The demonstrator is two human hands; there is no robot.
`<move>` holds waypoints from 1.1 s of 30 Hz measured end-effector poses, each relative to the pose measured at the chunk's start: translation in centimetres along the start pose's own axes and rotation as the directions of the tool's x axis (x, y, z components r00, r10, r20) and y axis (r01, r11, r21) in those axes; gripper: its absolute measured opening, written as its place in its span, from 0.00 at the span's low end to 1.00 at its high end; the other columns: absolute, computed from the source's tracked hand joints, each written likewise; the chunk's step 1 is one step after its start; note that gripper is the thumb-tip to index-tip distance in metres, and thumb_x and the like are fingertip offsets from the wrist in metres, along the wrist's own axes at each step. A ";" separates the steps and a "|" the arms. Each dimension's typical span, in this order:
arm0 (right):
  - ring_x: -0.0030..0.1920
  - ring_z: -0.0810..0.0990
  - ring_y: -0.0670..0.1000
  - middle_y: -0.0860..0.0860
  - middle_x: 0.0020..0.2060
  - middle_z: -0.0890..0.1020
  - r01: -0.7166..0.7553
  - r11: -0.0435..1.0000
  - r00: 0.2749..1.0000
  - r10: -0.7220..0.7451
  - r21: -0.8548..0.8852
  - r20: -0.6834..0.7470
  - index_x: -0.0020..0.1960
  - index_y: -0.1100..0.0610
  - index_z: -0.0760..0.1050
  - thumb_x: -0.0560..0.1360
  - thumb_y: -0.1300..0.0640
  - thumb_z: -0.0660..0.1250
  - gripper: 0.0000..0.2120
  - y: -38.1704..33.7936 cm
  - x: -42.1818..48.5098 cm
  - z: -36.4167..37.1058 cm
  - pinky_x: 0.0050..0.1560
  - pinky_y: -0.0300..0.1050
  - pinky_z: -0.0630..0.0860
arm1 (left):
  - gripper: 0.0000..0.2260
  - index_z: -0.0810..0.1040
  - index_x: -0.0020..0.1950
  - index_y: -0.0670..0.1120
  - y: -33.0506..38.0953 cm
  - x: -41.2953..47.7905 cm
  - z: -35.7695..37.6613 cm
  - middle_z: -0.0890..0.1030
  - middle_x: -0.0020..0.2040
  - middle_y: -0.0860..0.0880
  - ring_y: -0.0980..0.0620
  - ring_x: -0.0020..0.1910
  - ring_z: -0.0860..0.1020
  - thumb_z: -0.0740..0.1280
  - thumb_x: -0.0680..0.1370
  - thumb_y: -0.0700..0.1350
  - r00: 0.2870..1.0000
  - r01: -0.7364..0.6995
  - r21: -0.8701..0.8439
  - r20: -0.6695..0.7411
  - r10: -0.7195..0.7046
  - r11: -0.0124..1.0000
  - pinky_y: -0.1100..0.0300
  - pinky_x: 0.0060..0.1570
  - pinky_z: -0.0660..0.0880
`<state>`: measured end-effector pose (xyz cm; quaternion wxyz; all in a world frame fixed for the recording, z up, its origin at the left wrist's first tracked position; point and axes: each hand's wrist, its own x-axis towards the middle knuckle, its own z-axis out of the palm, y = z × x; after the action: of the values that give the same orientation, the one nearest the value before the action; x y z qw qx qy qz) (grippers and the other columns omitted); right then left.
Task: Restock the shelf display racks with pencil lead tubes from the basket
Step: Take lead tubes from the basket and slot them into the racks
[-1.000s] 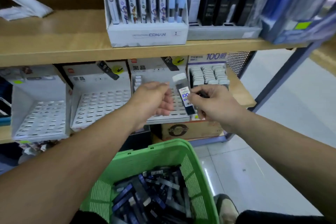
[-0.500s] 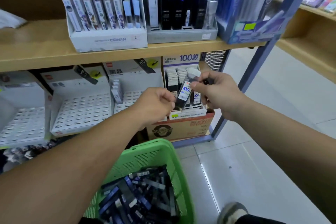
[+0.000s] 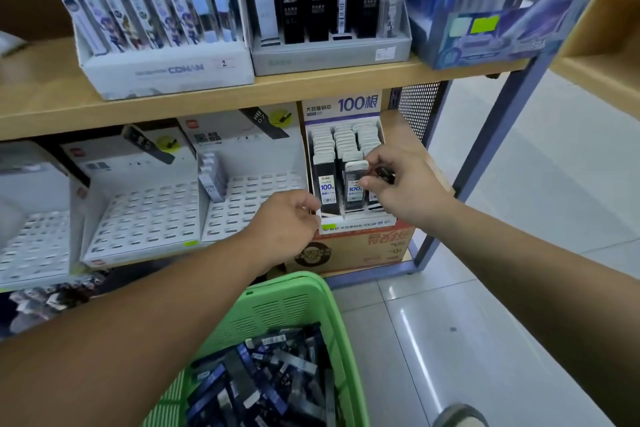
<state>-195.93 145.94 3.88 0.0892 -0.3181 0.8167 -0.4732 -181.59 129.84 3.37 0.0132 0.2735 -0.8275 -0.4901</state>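
The small "100" display rack stands at the right end of the lower shelf, nearly full of black lead tubes with white caps. My right hand pinches the cap end of one pencil lead tube standing upright in the rack's front row, middle column. A small dark object is also tucked in its fingers. My left hand is curled at the rack's front left corner and seems to pinch its edge. Below me, the green basket holds a heap of loose lead tubes.
Left of the small rack stand white slotted racks, mostly unfilled, one holding a few tubes. The upper shelf carries pen display boxes. A blue shelf post rises on the right. My shoe rests on the tiled floor.
My right hand carried the tube from mid-air to the small rack and stood it upright in the front row. My left hand moved right to the rack's corner. The view shifted right and closer.
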 end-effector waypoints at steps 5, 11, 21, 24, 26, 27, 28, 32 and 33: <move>0.39 0.74 0.48 0.55 0.42 0.81 0.017 1.000 0.999 -0.018 0.016 0.027 0.50 0.60 0.76 0.78 0.63 0.72 0.05 0.0 1.1 0.7 0.39 0.31 0.72 | 0.08 0.84 0.60 0.51 -1.4 1.4 0.4 0.84 0.41 0.51 0.53 0.40 0.82 0.68 0.83 0.45 0.999 -0.050 0.018 -0.017 0.050 0.999 0.61 0.46 0.79; 0.47 0.80 0.50 0.54 0.47 0.84 0.058 0.998 0.996 -0.055 -0.030 0.069 0.50 0.60 0.77 0.77 0.65 0.72 0.05 0.0 2.0 0.6 0.48 0.31 0.76 | 0.04 0.85 0.53 0.53 -2.2 2.3 0.9 0.83 0.37 0.54 0.57 0.37 0.79 0.70 0.81 0.47 0.986 -0.151 0.143 -0.053 0.160 0.978 0.66 0.40 0.74; 0.33 0.73 0.45 0.62 0.46 0.82 0.010 0.999 1.000 -0.011 0.044 0.027 0.48 0.60 0.77 0.78 0.64 0.72 0.04 0.6 1.6 -0.6 0.31 0.35 0.74 | 0.02 0.84 0.51 0.54 -2.6 2.8 1.5 0.75 0.30 0.56 0.56 0.33 0.74 0.72 0.80 0.47 0.981 -0.163 0.207 -0.067 0.180 0.965 0.62 0.39 0.71; 0.31 0.72 0.42 0.64 0.47 0.82 0.008 0.998 1.000 -0.009 0.061 0.026 0.49 0.63 0.77 0.78 0.64 0.73 0.05 0.5 1.5 -0.7 0.30 0.32 0.71 | 0.02 0.84 0.51 0.54 -2.7 2.7 1.5 0.73 0.30 0.57 0.57 0.32 0.73 0.72 0.80 0.47 0.982 -0.162 0.195 -0.061 0.177 0.967 0.63 0.38 0.69; 0.33 0.74 0.40 0.62 0.47 0.83 0.026 0.998 0.999 -0.028 0.052 0.039 0.49 0.63 0.77 0.77 0.64 0.73 0.05 0.3 1.4 -0.5 0.32 0.30 0.72 | 0.02 0.84 0.51 0.54 -2.7 2.7 1.5 0.73 0.28 0.57 0.57 0.30 0.73 0.72 0.80 0.47 0.983 -0.161 0.193 -0.061 0.175 0.968 0.63 0.38 0.69; 0.36 0.76 0.42 0.60 0.47 0.83 0.042 0.999 0.998 -0.043 0.033 0.047 0.49 0.62 0.77 0.77 0.64 0.73 0.05 0.2 1.4 -0.3 0.35 0.31 0.73 | 0.02 0.84 0.51 0.54 -2.7 2.7 1.5 0.73 0.28 0.57 0.57 0.30 0.73 0.72 0.80 0.48 0.983 -0.160 0.194 -0.062 0.175 0.968 0.62 0.37 0.69; 0.39 0.77 0.45 0.59 0.47 0.83 0.056 0.998 0.997 -0.056 0.010 0.057 0.49 0.61 0.77 0.78 0.63 0.73 0.04 0.0 1.4 -0.3 0.39 0.33 0.76 | 0.02 0.84 0.52 0.54 -2.7 2.7 1.5 0.73 0.28 0.56 0.56 0.31 0.73 0.72 0.80 0.48 0.982 -0.161 0.197 -0.063 0.176 0.967 0.62 0.38 0.70; 0.47 0.80 0.51 0.55 0.45 0.84 0.064 0.996 0.992 -0.057 -0.059 0.117 0.48 0.54 0.78 0.78 0.62 0.72 0.05 0.2 1.4 -0.3 0.49 0.45 0.80 | 0.02 0.83 0.51 0.54 -2.6 2.6 1.5 0.75 0.31 0.55 0.55 0.33 0.74 0.71 0.80 0.48 0.983 -0.160 0.210 -0.059 0.176 0.964 0.62 0.38 0.69; 0.46 0.81 0.51 0.53 0.44 0.84 0.063 0.996 0.991 -0.053 -0.071 0.125 0.46 0.52 0.77 0.78 0.62 0.73 0.07 0.5 1.4 -0.2 0.49 0.47 0.80 | 0.02 0.83 0.51 0.54 -2.6 2.6 1.5 0.74 0.31 0.55 0.55 0.33 0.74 0.71 0.80 0.48 0.983 -0.159 0.209 -0.059 0.175 0.965 0.62 0.38 0.69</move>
<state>-197.33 145.47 3.79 0.1135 -0.3733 0.8171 -0.4243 -183.13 128.88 -0.17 0.0581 0.2213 -0.8922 -0.3893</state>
